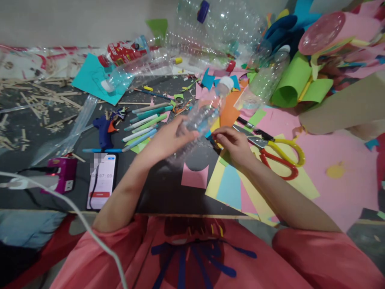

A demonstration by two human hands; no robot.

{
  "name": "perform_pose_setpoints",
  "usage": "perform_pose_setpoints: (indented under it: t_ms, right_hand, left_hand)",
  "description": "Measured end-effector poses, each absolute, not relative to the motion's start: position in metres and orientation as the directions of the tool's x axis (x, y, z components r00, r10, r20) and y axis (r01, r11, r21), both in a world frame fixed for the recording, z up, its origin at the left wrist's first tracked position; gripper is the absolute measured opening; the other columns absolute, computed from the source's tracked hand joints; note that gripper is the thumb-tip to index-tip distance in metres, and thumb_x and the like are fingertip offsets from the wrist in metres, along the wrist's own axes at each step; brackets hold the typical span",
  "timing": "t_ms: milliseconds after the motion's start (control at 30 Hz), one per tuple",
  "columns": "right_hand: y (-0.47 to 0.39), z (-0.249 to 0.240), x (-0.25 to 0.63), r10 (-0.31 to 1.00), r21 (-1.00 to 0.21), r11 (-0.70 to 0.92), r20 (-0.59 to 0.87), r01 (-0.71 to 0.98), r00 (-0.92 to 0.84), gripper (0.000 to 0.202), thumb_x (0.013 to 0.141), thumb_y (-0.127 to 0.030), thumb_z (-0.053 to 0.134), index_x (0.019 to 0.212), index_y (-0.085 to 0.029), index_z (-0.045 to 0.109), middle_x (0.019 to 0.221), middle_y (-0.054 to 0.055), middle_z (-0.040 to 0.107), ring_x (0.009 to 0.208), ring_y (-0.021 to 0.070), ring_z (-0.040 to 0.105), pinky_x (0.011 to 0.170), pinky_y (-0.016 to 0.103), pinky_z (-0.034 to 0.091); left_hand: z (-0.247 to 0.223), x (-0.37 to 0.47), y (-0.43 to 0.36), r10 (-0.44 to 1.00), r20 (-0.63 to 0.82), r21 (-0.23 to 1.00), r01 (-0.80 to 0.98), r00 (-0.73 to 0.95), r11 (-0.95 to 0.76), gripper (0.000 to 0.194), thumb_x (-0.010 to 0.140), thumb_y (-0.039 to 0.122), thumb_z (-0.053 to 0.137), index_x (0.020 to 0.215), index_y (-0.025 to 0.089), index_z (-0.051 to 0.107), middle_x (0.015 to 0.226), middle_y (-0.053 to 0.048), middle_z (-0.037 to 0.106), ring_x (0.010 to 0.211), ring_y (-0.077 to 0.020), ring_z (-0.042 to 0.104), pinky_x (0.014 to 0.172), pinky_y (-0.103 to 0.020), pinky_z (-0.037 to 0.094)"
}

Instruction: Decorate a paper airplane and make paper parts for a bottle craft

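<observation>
My left hand (170, 138) is wrapped round a clear plastic bottle (206, 112) with a white cap, tilted with the cap pointing away and to the right. Close to the bottle's right side, my right hand (236, 144) has its fingers curled together in a pinch. Whatever those fingers hold, if anything, is too small or hidden to make out. Just right of that hand lie scissors (279, 154) with one yellow and one red handle, and a black pen-like tool (255, 127). Below the bottle lies a pink paper piece (195, 176) with a curved cut. Yellow paper (221, 178) is under my right wrist.
Several markers (147, 120) and a blue glue gun (104, 130) lie left of the bottle. A phone (102, 180) and a purple power adapter (61, 174) sit near the front edge, with a white cable (75, 204) in front. More bottles (136, 66) and coloured paper crowd the back.
</observation>
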State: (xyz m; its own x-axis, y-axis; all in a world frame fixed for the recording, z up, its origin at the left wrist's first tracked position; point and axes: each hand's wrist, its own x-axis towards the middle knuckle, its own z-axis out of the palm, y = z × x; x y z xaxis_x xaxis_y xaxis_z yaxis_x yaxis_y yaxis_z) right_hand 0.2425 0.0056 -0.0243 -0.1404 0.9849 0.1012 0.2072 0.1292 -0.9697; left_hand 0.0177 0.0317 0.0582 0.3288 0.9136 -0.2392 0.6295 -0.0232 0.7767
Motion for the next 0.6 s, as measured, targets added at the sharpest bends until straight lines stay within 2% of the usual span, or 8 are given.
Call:
perform_pose_setpoints:
  t_ms: [67,133,233,300,400,500,600]
  right_hand:
    - [0.004,-0.024,0.243,0.992,-0.983,0.118,0.112,0.141,-0.053,0.018,0.089,-0.041,0.062,0.089,-0.024,0.069,0.083,0.002,0.071,0.074,0.0165,0.068,0.071,0.034,0.056]
    - [0.004,-0.022,0.243,0.994,-0.989,0.112,0.112,0.098,-0.002,0.023,0.088,-0.046,0.064,0.089,-0.024,0.068,0.077,-0.001,0.069,0.066,0.0138,0.066,0.063,0.030,0.054]
    - [0.006,-0.020,0.244,0.996,-0.993,0.079,0.081,0.088,0.022,0.031,0.084,-0.055,0.066,0.086,-0.024,0.067,0.064,-0.004,0.064,0.054,0.0107,0.059,0.052,0.025,0.049]
    - [0.011,-0.020,0.248,0.998,-0.993,0.061,0.064,0.097,0.029,0.034,0.083,-0.058,0.066,0.082,-0.024,0.065,0.058,-0.005,0.061,0.048,0.0098,0.056,0.047,0.023,0.045]
    - [0.022,-0.022,0.259,0.998,-0.992,0.054,0.059,0.116,0.037,0.032,0.083,-0.055,0.067,0.078,-0.024,0.064,0.057,-0.005,0.061,0.046,0.0091,0.054,0.045,0.022,0.044]
    - [0.033,-0.022,0.276,0.995,-0.986,0.072,0.083,0.148,0.064,0.025,0.084,-0.047,0.068,0.076,-0.024,0.064,0.059,-0.004,0.061,0.048,0.0087,0.054,0.048,0.022,0.044]
    - [0.033,-0.013,0.289,0.990,-0.966,0.111,0.128,0.232,0.056,0.017,0.086,-0.041,0.064,0.081,-0.025,0.064,0.062,-0.004,0.062,0.052,0.0100,0.055,0.054,0.025,0.046]
  left_hand:
    - [0.046,0.014,0.015,0.865,-0.293,0.868,0.492,0.407,0.062,0.053,0.081,0.056,0.057,0.120,0.020,0.058,0.115,-0.006,0.068,0.111,-0.0282,0.063,0.095,-0.039,0.049]
    - [0.035,0.008,0.008,0.864,-0.318,0.897,0.419,0.391,0.140,0.055,0.081,0.056,0.058,0.123,0.020,0.056,0.111,-0.005,0.070,0.105,-0.0265,0.065,0.092,-0.037,0.050]
    - [0.028,-0.001,0.010,0.895,-0.337,0.870,0.460,0.293,0.177,0.059,0.079,0.056,0.060,0.124,0.019,0.055,0.109,-0.007,0.070,0.104,-0.0278,0.065,0.090,-0.039,0.051]
    - [0.029,-0.007,0.014,0.916,-0.322,0.828,0.540,0.239,0.150,0.057,0.079,0.055,0.060,0.123,0.020,0.056,0.111,-0.007,0.070,0.107,-0.0291,0.064,0.093,-0.042,0.051]
    - [0.032,-0.015,0.019,0.956,-0.208,0.751,0.660,0.208,0.020,0.055,0.080,0.053,0.060,0.123,0.019,0.057,0.131,-0.010,0.063,0.122,-0.0309,0.058,0.105,-0.046,0.046]
    - [0.037,-0.020,0.020,0.968,-0.115,0.627,0.772,0.224,-0.104,0.061,0.080,0.052,0.062,0.130,0.018,0.055,0.145,-0.013,0.054,0.133,-0.0320,0.051,0.113,-0.048,0.039]
    - [0.045,-0.020,0.018,0.964,-0.096,0.488,0.856,0.249,-0.172,0.061,0.083,0.049,0.063,0.137,0.021,0.053,0.146,-0.012,0.055,0.135,-0.0339,0.050,0.114,-0.049,0.038]
